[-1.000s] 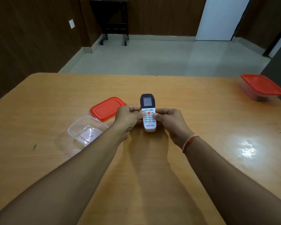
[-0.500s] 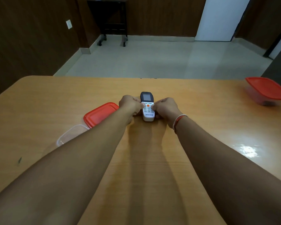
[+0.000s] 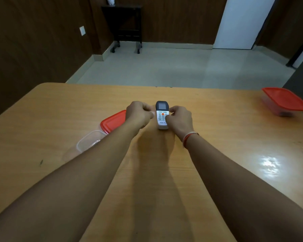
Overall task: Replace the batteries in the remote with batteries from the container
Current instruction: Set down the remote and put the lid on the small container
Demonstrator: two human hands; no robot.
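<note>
A white remote (image 3: pixel 162 117) with a dark screen end lies face up on the wooden table (image 3: pixel 217 130), screen pointing away from me. My left hand (image 3: pixel 138 114) is curled against its left edge. My right hand (image 3: pixel 179 118) grips its right edge, with fingers over part of the label. An open clear container (image 3: pixel 87 141) stands to the left, partly hidden by my left forearm, and I see no batteries in it. Its red lid (image 3: pixel 112 122) lies just beyond it.
A second clear container with a red lid (image 3: pixel 285 102) sits at the table's far right corner, something dark inside. Past the far table edge are the floor, a dark side table (image 3: pixel 126 27) and a white door (image 3: pixel 241 23).
Both hands have slid the remote farther from me across the table, still face up. The left forearm now covers more of the clear container.
</note>
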